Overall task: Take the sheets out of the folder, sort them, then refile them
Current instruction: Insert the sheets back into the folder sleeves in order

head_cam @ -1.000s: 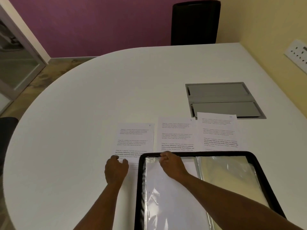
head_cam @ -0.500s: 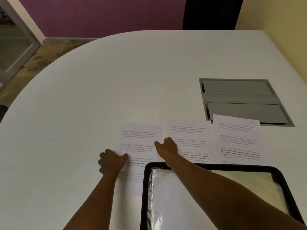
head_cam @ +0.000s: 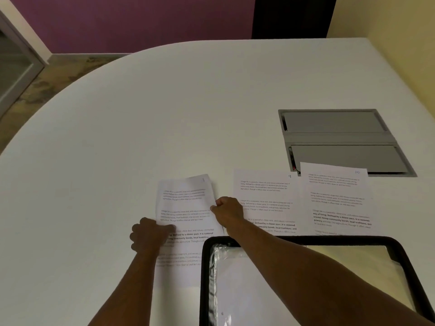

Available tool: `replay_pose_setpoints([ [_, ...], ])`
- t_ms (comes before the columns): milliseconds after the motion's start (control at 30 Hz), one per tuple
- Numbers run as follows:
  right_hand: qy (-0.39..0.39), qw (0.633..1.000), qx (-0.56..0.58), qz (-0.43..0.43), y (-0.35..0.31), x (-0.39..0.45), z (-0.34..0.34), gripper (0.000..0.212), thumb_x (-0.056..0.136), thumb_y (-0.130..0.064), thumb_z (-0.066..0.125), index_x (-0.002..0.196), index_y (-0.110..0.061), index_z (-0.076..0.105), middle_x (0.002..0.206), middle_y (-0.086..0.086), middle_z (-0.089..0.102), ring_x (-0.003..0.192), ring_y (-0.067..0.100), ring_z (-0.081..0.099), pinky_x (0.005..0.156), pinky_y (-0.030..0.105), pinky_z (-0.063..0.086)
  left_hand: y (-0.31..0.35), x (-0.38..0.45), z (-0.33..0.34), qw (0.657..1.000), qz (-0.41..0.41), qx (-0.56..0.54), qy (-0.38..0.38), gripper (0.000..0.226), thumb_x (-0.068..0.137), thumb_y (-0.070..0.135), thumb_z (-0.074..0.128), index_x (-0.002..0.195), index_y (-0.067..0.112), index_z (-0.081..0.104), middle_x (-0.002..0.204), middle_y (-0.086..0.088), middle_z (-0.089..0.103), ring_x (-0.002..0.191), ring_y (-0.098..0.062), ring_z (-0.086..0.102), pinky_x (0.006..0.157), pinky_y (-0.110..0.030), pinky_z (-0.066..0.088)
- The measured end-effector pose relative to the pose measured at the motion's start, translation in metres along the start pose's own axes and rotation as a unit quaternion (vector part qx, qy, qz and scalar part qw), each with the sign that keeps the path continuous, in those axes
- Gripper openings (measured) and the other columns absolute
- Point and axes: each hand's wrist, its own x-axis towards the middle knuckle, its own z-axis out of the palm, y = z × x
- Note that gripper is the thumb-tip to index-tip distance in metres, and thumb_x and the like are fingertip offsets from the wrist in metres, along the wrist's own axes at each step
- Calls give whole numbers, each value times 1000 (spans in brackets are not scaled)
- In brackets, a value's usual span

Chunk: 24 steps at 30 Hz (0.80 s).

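Three lots of printed sheets lie side by side on the white table [head_cam: 164, 114]. The left stack [head_cam: 186, 203] is bent upward at its right edge, where my right hand [head_cam: 227, 209] pinches it. My left hand [head_cam: 148, 236] grips the stack's left edge with the thumb on top. The middle sheet [head_cam: 266, 191] is marked 9 and the right sheet [head_cam: 339, 198] is marked 10. The open black-rimmed folder [head_cam: 306, 240] with clear plastic sleeves lies at the near edge, under my right forearm, covering the sheets' lower ends.
A grey cable hatch [head_cam: 339, 137] is set into the table at the right, its near edge under the right sheet. A dark chair [head_cam: 292, 17] stands behind the table. A purple wall and a yellow wall close off the far side and the right.
My right hand left the folder's top edge and went forward-left to the left stack, then pinched and lifted its right edge. My left hand stayed at the stack's left side. The view tilted down.
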Motion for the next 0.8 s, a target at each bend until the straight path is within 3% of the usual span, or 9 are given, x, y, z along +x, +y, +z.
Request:
replay_pose_setpoints([
  [100,15,997,65,-29,-7,-4,-4,14,90,-21,66,97,-10,69,70,-14,54,68,5,54,59,15,43,4,-10,-4,996,35,-81,15,65,57,38,81,109,11,53,103,-9,64,96,-33,61,88,-47,52],
  [200,24,992,107,-57,-19,-8,-13,13,89,-24,67,97,-14,70,74,-12,60,77,11,62,78,27,54,14,-21,-14,978,84,-165,93,42,80,17,69,118,8,53,106,-15,66,100,-34,62,89,-40,49],
  [300,48,981,172,-74,-30,-13,-29,6,89,-24,68,90,-19,69,79,-8,65,85,17,66,82,34,57,30,-34,-30,956,148,-198,157,35,85,15,64,118,7,57,102,-14,66,96,-33,62,86,-37,46],
  [433,90,963,240,-90,-43,-29,-59,8,88,-27,69,88,-20,68,84,-5,68,82,14,64,78,28,54,49,-62,-56,927,214,-238,194,31,87,18,64,116,9,56,98,-6,62,85,-24,57,80,-34,46],
  [533,105,950,274,-104,-48,-47,-84,8,88,-28,68,85,-21,69,87,-2,72,85,17,68,80,32,57,59,-90,-72,911,248,-269,192,25,89,19,64,112,12,56,98,1,60,84,-19,57,76,-29,44],
  [667,127,933,311,-133,-46,-75,-122,10,89,-25,69,89,-15,71,86,-1,72,74,13,64,75,32,56,67,-125,-88,896,285,-299,160,17,90,21,62,107,17,60,100,3,63,89,-20,61,80,-31,48],
  [800,136,918,342,-148,-30,-107,-162,8,88,-22,69,88,-15,71,89,3,74,83,21,70,77,36,57,70,-162,-93,894,293,-331,73,13,91,18,64,104,17,61,102,2,64,95,-19,62,84,-32,50],
])
